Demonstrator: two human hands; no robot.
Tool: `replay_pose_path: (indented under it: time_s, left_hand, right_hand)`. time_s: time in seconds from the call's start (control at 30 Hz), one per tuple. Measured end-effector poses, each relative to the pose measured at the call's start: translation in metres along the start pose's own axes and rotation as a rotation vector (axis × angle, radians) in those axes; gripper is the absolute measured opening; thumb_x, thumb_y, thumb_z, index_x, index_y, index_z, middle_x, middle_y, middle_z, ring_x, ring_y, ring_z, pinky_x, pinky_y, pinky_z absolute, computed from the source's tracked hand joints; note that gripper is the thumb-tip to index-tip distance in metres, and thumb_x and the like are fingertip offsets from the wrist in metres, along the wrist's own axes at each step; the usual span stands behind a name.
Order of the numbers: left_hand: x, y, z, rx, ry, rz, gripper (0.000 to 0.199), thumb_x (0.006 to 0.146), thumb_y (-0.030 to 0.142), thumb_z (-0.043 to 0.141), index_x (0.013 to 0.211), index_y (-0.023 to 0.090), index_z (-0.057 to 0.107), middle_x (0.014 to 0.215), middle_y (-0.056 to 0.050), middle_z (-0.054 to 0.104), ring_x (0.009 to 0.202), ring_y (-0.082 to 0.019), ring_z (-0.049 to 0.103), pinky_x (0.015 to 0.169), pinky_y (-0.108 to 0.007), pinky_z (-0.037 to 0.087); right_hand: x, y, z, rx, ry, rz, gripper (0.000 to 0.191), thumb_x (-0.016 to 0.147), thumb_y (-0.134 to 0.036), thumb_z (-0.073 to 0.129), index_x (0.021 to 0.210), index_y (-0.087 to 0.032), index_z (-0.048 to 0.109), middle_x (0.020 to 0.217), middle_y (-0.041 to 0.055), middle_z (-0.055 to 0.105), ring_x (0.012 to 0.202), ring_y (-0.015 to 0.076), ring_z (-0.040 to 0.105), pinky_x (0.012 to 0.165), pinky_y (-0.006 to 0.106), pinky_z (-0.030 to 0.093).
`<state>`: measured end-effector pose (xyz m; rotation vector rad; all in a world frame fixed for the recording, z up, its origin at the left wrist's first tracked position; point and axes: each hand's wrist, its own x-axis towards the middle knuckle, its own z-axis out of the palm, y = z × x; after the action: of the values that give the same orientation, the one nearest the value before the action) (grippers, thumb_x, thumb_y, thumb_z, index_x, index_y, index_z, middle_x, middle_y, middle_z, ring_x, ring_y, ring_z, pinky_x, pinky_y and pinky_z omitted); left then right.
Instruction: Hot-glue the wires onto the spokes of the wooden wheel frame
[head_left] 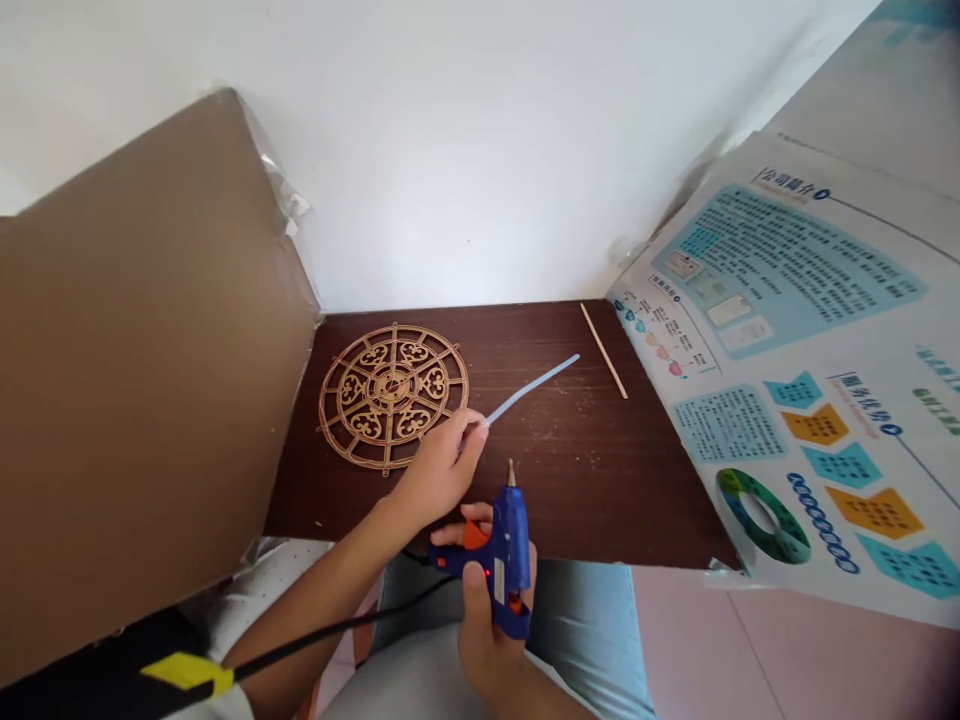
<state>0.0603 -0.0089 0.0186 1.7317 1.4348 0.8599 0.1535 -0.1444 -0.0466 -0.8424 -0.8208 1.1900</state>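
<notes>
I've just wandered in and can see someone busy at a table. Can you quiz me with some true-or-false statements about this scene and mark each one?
1. The right hand holds a blue glue gun. True.
2. The left hand holds a thin pale strip. True.
3. The thin wooden stick lies to the right of the round openwork piece. True.
4. The pale strip touches the wooden stick. False: a gap shows between them.
5. The round openwork piece is propped upright against the wall. False: it lies flat on the dark tabletop.
6. The glue gun is cordless. False: a black cord runs from it.
</notes>
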Motion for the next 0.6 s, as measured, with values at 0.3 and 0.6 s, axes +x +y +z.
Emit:
replay_pose_path:
  time_s: [0.3, 0.6]
  left_hand:
    - [-0.029, -0.032, -0.019, -0.178, -0.038, 0.139, 0.043, 0.108, 0.027, 0.054, 0.149, 0.026, 0.067, 0.165, -0.013, 0.061, 0.155, -0.028, 0.054, 0.131, -0.049, 0.039]
    - [-0.100, -0.029, -0.040, -0.451, 0.446, -0.255, 0.026, 0.106, 0.048, 0.067, 0.113, 0.025, 0.079, 0.113, -0.007, 0.081, 0.092, -0.020, 0.073, 0.090, -0.034, 0.059]
  right_hand:
    - [0.019, -0.016, 0.020, -0.020, -0.129, 0.162, 0.058, 0.102, -0.072, 0.068, 0.133, -0.023, 0.070, 0.104, 0.0148, 0.085, 0.084, 0.0330, 0.083, 0.072, 0.047, 0.069]
    - [0.051, -0.022, 0.049, 0.219, -0.292, 0.408, 0.070, 0.103, -0.085, 0.048, 0.129, -0.023, 0.071, 0.113, 0.0129, 0.078, 0.089, 0.0283, 0.076, 0.079, 0.043, 0.063]
